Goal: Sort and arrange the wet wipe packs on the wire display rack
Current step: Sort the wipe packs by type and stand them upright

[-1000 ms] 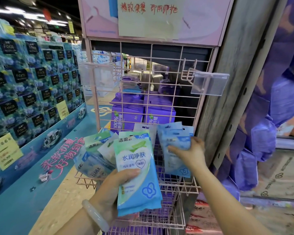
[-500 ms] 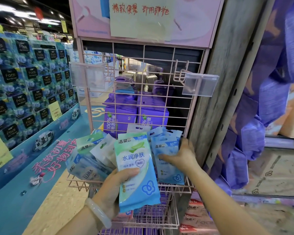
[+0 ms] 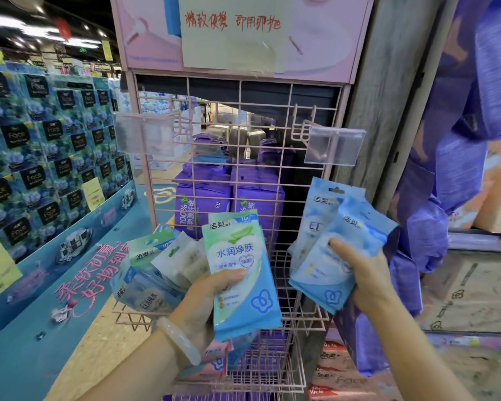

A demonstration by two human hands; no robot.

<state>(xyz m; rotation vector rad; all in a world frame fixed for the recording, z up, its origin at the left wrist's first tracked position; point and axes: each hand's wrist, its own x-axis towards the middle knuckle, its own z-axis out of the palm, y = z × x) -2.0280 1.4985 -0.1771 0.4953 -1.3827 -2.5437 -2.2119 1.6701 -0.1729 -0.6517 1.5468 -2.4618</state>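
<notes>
1. While the left hand [image 3: 206, 302] grips a green-and-blue wet wipe pack [image 3: 240, 273], the right hand [image 3: 359, 273] clutches several pale blue soft packs [image 3: 330, 244].
2. Behind them, loose packs [image 3: 156, 267] lean in the pink wire rack's basket [image 3: 133, 319]; the fanned bundle could slip and scatter.

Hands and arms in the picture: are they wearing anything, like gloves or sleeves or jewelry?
No gloves and no sleeves show on either forearm. The left hand has a pale, smooth, milky bangle round its wrist. The right hand wears nothing visible.
</notes>
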